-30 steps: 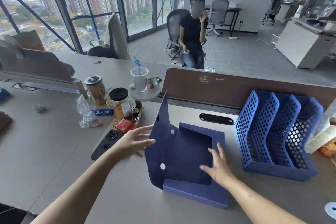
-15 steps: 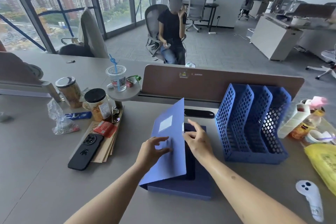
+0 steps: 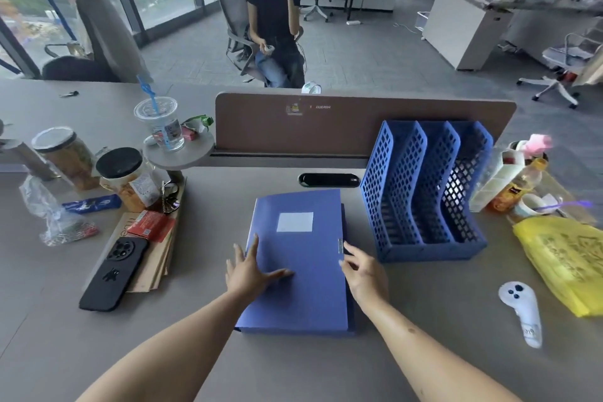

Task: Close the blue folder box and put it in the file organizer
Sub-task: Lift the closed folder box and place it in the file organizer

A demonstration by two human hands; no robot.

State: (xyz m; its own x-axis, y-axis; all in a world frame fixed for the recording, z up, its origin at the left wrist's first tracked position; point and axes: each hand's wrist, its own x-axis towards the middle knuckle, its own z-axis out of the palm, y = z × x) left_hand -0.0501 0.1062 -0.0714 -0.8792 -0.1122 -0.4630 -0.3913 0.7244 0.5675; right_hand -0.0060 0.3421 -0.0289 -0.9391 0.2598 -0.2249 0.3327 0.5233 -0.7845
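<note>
The blue folder box (image 3: pixel 298 258) lies flat on the counter (image 3: pixel 424 320) in front of me with its lid down and a white label (image 3: pixel 295 222) facing up. My left hand (image 3: pixel 249 271) rests flat on the lid near its left edge, fingers spread wide, gripping nothing. My right hand (image 3: pixel 362 272) sits at the right edge by the small metal clasp (image 3: pixel 340 245), fingers loosely curled against the side; its grip is not closed around anything. The blue file organizer (image 3: pixel 424 192) stands just to the right of the box, its slots open.
</note>
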